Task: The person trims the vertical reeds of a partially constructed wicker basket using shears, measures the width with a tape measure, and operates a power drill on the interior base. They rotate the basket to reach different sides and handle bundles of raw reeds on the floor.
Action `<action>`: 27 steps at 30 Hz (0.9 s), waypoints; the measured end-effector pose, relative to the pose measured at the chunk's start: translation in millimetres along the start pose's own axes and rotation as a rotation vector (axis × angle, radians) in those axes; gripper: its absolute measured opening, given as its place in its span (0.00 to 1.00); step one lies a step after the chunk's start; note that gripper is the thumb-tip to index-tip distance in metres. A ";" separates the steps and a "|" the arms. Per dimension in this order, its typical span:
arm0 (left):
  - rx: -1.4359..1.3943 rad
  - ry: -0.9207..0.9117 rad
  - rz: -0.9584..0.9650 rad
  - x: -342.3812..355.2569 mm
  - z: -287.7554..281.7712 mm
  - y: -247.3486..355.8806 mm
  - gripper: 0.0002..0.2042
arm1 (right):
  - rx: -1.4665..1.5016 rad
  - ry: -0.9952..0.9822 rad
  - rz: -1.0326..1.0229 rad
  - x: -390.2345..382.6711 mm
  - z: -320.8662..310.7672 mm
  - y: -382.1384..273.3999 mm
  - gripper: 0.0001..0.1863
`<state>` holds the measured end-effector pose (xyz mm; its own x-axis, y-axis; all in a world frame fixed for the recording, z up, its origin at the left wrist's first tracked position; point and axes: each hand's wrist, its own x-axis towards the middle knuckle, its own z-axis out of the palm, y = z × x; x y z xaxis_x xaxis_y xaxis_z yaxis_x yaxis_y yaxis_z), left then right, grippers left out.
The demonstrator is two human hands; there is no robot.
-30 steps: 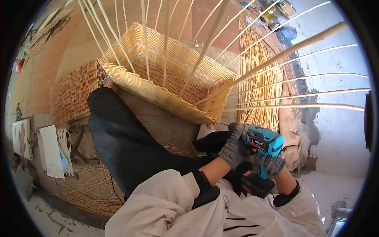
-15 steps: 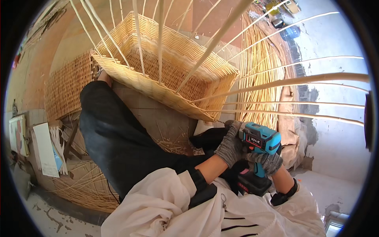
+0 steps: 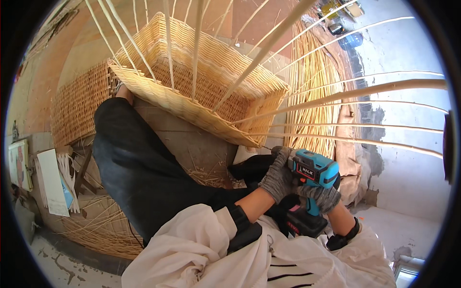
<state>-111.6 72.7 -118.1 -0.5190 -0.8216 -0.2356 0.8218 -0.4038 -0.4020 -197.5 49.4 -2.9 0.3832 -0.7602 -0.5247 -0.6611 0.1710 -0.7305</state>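
Observation:
A teal and black cordless drill (image 3: 314, 169) sits in both my gloved hands, above my lap. My right hand (image 3: 324, 198) is wrapped round its handle, below the motor housing. The fingers of my left hand (image 3: 278, 177) close about the front of the drill, near the chuck. A thin bit points toward the near right corner of a woven wicker basket (image 3: 187, 108); whether its tip touches the weave I cannot tell. Tall pale stakes (image 3: 269, 43) rise from the basket's rim and fan out. The drill's battery (image 3: 305, 222) hangs below my right hand.
Bundled long willow rods (image 3: 314, 96) lie on the floor beyond the basket, beside a peeling white wall (image 3: 408, 110). At left stands a browner woven piece (image 3: 74, 105). Loose cane offcuts (image 3: 103, 230) litter the floor near a white board (image 3: 53, 182). Stakes reach across toward the wall.
The whole view has shifted slightly, and everything appears a little further left. My grip on the drill and the basket's position look the same.

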 end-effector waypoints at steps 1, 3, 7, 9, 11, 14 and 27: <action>0.002 -0.005 -0.001 1.0 2.0 -0.7 0.22 | -0.063 0.030 -0.076 0.7 -3.4 8.4 0.25; 0.019 -0.005 0.022 2.2 0.7 -1.1 0.23 | -0.126 0.054 -0.147 3.6 -2.7 11.5 0.25; 0.059 -0.125 -0.081 8.0 -16.6 6.4 0.23 | -0.029 -0.014 -0.175 12.9 -0.1 2.4 0.21; -0.010 0.042 0.059 11.0 -4.7 -2.1 0.22 | 0.013 -0.111 0.014 14.9 -12.5 1.5 0.20; -0.030 0.024 0.094 17.8 0.3 -3.0 0.22 | 0.097 -0.198 0.213 17.3 -26.3 -0.4 0.20; -0.038 0.043 0.130 18.0 6.6 -1.6 0.21 | 0.135 -0.287 0.373 21.1 -38.8 -7.1 0.19; -0.385 -0.009 0.264 17.2 7.7 -4.4 0.14 | 0.140 -0.229 0.501 28.5 -29.9 -5.4 0.15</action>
<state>-122.3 57.3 -113.6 -0.3005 -0.8805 -0.3667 0.7776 -0.0036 -0.6288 -202.3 8.0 -0.8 0.1855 -0.4123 -0.8920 -0.7124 0.5688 -0.4110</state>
